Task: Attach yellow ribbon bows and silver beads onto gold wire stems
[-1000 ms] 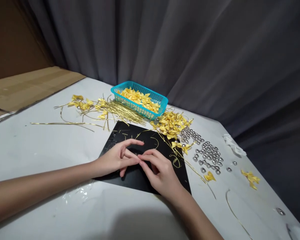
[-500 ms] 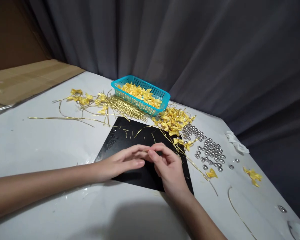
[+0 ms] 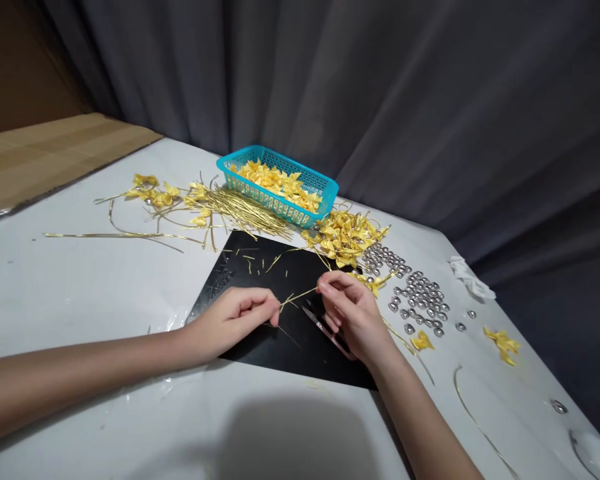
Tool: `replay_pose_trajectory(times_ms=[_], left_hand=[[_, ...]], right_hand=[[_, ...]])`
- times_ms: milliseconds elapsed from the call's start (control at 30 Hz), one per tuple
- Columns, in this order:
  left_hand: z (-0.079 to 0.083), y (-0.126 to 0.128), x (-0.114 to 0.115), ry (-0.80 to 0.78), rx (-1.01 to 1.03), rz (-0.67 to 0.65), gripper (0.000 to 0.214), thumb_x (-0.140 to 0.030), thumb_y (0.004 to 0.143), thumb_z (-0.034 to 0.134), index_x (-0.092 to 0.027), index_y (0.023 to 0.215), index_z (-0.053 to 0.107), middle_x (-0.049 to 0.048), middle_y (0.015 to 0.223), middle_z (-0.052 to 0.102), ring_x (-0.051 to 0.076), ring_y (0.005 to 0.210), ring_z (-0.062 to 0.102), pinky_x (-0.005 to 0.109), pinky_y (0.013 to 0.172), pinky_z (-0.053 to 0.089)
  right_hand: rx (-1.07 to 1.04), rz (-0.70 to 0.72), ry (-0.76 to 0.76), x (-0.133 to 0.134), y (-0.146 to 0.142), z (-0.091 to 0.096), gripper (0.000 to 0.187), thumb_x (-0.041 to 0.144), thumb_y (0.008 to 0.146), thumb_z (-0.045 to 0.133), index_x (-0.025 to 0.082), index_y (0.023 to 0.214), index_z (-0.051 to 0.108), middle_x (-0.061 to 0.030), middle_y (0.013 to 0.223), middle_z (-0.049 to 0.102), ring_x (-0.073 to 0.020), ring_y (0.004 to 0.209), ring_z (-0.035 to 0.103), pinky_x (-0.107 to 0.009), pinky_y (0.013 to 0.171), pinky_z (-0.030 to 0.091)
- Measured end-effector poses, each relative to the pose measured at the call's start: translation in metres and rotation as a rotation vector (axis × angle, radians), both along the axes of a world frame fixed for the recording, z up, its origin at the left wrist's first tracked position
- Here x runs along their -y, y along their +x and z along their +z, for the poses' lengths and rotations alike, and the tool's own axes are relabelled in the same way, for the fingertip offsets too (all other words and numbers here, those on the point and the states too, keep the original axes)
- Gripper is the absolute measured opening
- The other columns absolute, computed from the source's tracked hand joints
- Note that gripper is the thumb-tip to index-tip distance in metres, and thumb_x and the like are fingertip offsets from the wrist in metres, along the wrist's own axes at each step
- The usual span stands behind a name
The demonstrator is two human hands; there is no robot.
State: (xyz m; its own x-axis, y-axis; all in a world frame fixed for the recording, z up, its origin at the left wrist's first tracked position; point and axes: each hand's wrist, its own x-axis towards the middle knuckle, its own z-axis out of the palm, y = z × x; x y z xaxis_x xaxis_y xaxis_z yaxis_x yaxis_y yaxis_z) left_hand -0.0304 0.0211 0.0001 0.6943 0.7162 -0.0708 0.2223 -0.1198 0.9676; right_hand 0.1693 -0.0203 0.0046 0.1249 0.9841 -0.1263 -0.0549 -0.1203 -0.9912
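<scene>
Above a black mat [image 3: 260,350], my left hand [image 3: 240,320] pinches one end of a thin gold cord [image 3: 300,293]. My right hand [image 3: 350,303] pinches the other end, so the cord stretches between the two hands. Short strands cross near my left fingertips; whether they form a knot I cannot tell. Beneath my right hand lies a slim pointed tool [image 3: 327,330], perhaps tweezers or small scissors, partly hidden by the fingers. A fine dark thread trails below my left fingertips. Short cord clippings [image 3: 250,263] are scattered on the mat's far part.
A blue basket [image 3: 280,207] of yellow ribbon bows [image 3: 275,180] stands at the back. Beside it lie a bundle of gold cords [image 3: 250,212] and a heap of corded bows [image 3: 350,237]. Silver beads [image 3: 423,297] spread to the right. Cardboard [image 3: 55,157] is at the left.
My hands were touching at the fingertips and have moved apart, drawing the gold cord out between them. The pointed tool under my right hand has come into view.
</scene>
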Motion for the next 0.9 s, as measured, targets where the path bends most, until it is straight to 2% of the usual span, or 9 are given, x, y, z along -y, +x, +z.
replay_pose_trajectory(times_ms=[133,233,333,467,633,733,800,900], left_hand=[[0.003,0.001,0.0,-0.029,0.031,0.05,0.033,-0.039,0.085,0.043,-0.017,0.062,0.051,-0.0029,0.058,0.044,0.01,0.052,0.033,0.021,0.047,0.023],[0.003,0.0,0.001,-0.044,0.038,0.079,0.032,-0.038,0.084,0.044,-0.017,0.06,0.05,-0.0029,0.057,0.043,0.011,0.053,0.035,0.022,0.05,0.026],[0.002,0.0,0.001,-0.052,0.041,0.086,0.032,-0.037,0.083,0.045,-0.017,0.059,0.049,-0.0031,0.057,0.044,0.011,0.054,0.036,0.022,0.051,0.027],[-0.001,0.0,-0.001,-0.043,0.032,0.066,0.029,-0.035,0.083,0.045,-0.017,0.06,0.05,-0.0033,0.058,0.046,0.011,0.055,0.039,0.022,0.053,0.028],[-0.008,0.001,-0.004,-0.005,-0.037,0.006,0.032,-0.037,0.086,0.042,-0.017,0.063,0.053,-0.0009,0.064,0.053,0.014,0.066,0.048,0.024,0.062,0.033],[-0.008,0.002,-0.004,0.062,-0.132,0.017,0.036,-0.041,0.087,0.038,-0.017,0.062,0.05,-0.0031,0.056,0.044,0.013,0.056,0.041,0.024,0.054,0.028],[-0.007,0.002,-0.004,0.147,-0.188,0.007,0.035,-0.038,0.089,0.036,-0.018,0.062,0.047,-0.0031,0.056,0.043,0.013,0.055,0.042,0.024,0.053,0.028],[-0.006,0.001,-0.007,0.38,-0.267,0.024,0.037,-0.039,0.09,0.035,-0.02,0.059,0.043,-0.0021,0.054,0.048,0.014,0.052,0.047,0.024,0.051,0.032]], right_hand=[[0.17,0.042,0.013,-0.001,0.008,0.005,0.029,0.042,0.071,0.069,0.017,0.077,0.056,0.009,0.042,0.04,-0.0033,0.032,0.033,-0.014,0.031,0.026],[0.333,0.056,0.069,0.0,0.011,0.01,0.029,0.045,0.075,0.064,0.017,0.076,0.056,0.0075,0.045,0.042,-0.0041,0.033,0.035,-0.015,0.031,0.026],[0.408,0.044,0.124,0.0,0.012,0.011,0.027,0.044,0.077,0.061,0.018,0.075,0.055,0.0066,0.048,0.042,-0.0045,0.036,0.035,-0.017,0.034,0.027],[0.504,0.043,0.16,-0.001,0.014,0.005,0.023,0.04,0.079,0.058,0.018,0.074,0.055,0.0053,0.051,0.042,-0.0056,0.04,0.034,-0.019,0.037,0.027],[0.664,0.053,0.221,-0.007,0.014,-0.008,0.015,0.027,0.079,0.056,0.016,0.07,0.058,0.0012,0.063,0.051,-0.0063,0.049,0.039,-0.02,0.046,0.03],[0.731,0.052,0.242,-0.007,0.014,-0.012,0.014,0.022,0.081,0.054,0.016,0.071,0.059,0.0014,0.064,0.051,-0.006,0.049,0.039,-0.019,0.047,0.03],[0.769,0.027,0.241,-0.007,0.016,-0.012,0.014,0.021,0.082,0.053,0.015,0.071,0.059,0.0019,0.063,0.052,-0.0056,0.048,0.039,-0.019,0.045,0.031],[0.859,-0.046,0.206,-0.016,0.025,-0.005,0.013,0.02,0.084,0.055,0.014,0.073,0.06,0.0016,0.066,0.055,-0.0053,0.048,0.042,-0.018,0.047,0.036]])
